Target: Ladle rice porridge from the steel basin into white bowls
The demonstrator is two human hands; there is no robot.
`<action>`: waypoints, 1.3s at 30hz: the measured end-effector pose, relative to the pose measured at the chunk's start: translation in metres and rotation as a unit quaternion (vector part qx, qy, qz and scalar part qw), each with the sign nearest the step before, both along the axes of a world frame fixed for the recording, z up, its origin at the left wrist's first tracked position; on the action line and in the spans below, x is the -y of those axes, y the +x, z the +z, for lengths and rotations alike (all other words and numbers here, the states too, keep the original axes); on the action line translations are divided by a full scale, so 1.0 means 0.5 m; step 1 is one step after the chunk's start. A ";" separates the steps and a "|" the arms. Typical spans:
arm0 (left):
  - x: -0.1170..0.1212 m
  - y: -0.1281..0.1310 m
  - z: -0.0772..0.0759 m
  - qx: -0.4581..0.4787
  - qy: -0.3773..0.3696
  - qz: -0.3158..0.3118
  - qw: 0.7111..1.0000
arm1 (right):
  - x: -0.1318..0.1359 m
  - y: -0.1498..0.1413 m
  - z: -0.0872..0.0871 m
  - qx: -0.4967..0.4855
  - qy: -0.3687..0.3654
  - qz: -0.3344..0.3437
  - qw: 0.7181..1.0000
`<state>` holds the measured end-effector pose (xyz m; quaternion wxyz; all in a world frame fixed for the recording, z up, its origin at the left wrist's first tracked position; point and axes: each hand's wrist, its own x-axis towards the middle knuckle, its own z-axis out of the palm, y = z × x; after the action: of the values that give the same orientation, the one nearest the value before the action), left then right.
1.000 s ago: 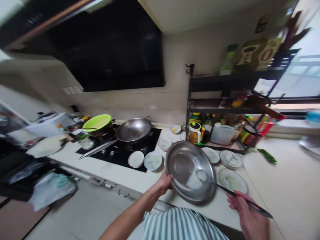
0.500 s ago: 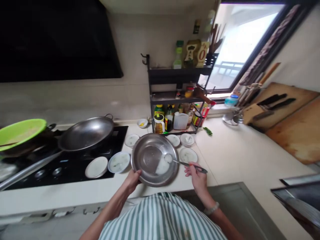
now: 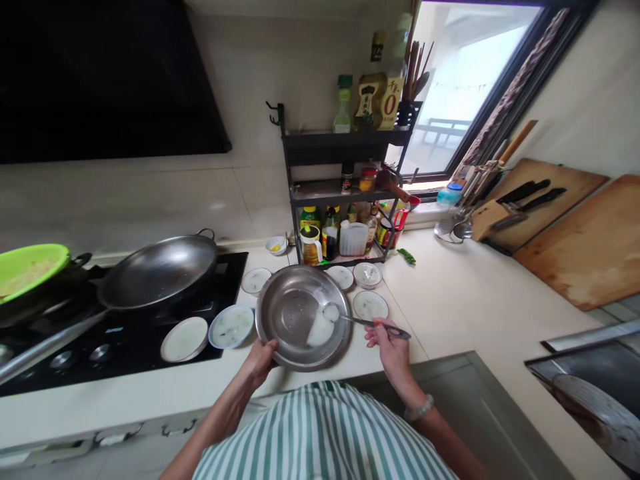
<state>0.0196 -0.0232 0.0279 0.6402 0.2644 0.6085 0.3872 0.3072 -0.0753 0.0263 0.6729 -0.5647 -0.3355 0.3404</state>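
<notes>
My left hand (image 3: pixel 261 360) grips the near left rim of a wide steel basin (image 3: pixel 285 313), which is tilted so a little milky white liquid (image 3: pixel 320 331) pools on its right side. In my right hand (image 3: pixel 387 343) is the handle of a ladle (image 3: pixel 363 322), its round bowl dipping into that pool. Around the basin stand several small bowls with whitish liquid and green bits: a blue-rimmed bowl (image 3: pixel 231 327) and a white bowl (image 3: pixel 184 340) to the left, another bowl (image 3: pixel 371 305) to the right. Some bowls behind are partly hidden by the basin.
A wok (image 3: pixel 163 270) sits on the black stove (image 3: pixel 135 343) at left, beside a green colander (image 3: pixel 33 270). Behind the basin rises a black rack (image 3: pixel 345 195) with bottles and jars. Cutting boards (image 3: pixel 585 233) and a knife block (image 3: pixel 493 217) stand at right.
The whole view has shifted slightly, so objects sit a little further left. Both hands keep their hold, and the ladle stays in the white liquid.
</notes>
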 end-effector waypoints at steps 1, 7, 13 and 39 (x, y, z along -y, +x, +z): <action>0.000 0.000 0.000 -0.001 -0.001 0.000 1.000 | 0.000 0.000 0.001 -0.002 0.000 0.000 1.000; 0.002 0.002 0.001 -0.001 0.004 -0.009 1.000 | 0.003 -0.001 0.002 -0.010 0.002 0.000 1.000; 0.002 0.005 0.008 -0.004 0.000 -0.011 1.000 | 0.004 0.006 0.002 -0.031 0.009 -0.015 0.999; 0.001 0.007 0.009 0.000 -0.003 -0.002 1.000 | 0.073 0.135 0.003 0.288 0.071 -0.047 0.954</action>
<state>0.0229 -0.0239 0.0325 0.6414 0.2637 0.6095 0.3842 0.3745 -0.1118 0.0279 0.6014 -0.6049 -0.5110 0.1068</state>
